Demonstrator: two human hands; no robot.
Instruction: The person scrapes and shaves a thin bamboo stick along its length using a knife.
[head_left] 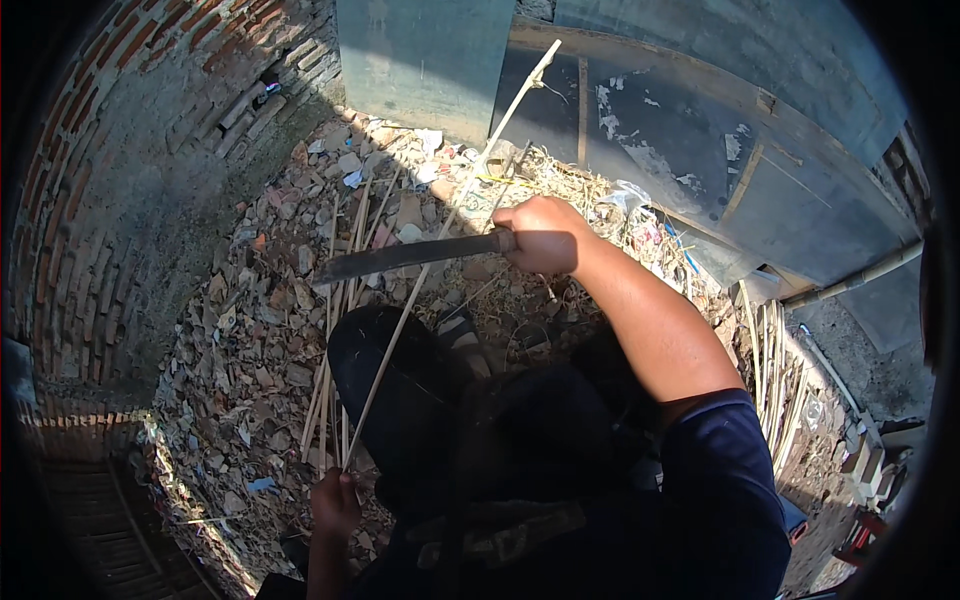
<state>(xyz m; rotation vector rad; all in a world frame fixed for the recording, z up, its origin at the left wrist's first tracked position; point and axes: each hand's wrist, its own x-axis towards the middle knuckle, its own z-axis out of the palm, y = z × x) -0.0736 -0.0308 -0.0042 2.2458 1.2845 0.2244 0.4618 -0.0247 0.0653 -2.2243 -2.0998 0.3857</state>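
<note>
My right hand (543, 236) is closed round the handle of a machete (410, 257), whose dark blade points left. My left hand (335, 503), low on the left, grips the near end of a long, thin bamboo strip (388, 362). The strip slants up past my knee to the right, and its far end looks thicker and frayed. The blade crosses the strip in view; I cannot tell whether they touch. More pale strips (317, 415) lie in a loose row on the ground beside my left knee.
Rubble and litter (260, 330) cover the ground around me. A brick wall (130, 210) stands at the left, with dark and grey-blue panels (650, 130) ahead. Another bundle of pale strips (773, 370) lies at the right, near a bamboo pole (850, 280).
</note>
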